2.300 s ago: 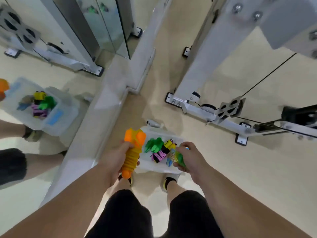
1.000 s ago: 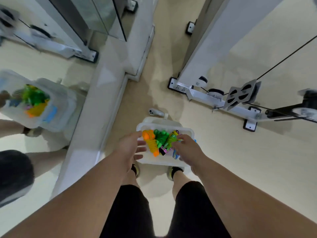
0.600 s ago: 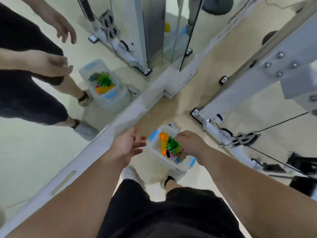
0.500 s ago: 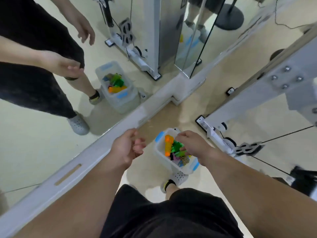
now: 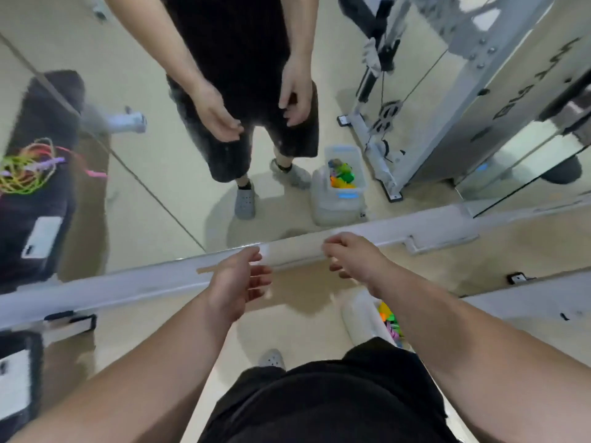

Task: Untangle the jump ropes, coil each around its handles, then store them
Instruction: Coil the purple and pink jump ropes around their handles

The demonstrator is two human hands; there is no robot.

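Head view: both hands are held out above the floor, in front of a mirror [image 5: 144, 75]. The left hand [image 5: 238, 287] has its fingers apart and relaxed, holding nothing. The right hand [image 5: 351, 257] has its fingers loosely curled, also holding nothing. The bin [image 5: 359, 314] stands on the floor near the mirror's bottom edge, partly hidden by the right forearm, with bright coiled ropes [image 5: 388, 316] inside.

No legible txt on machine frame [image 5: 508, 100].

Gym floor: wall mirror [image 5: 160, 91], cable machine [image 5: 383, 100], beige flooring [image 5: 297, 327].
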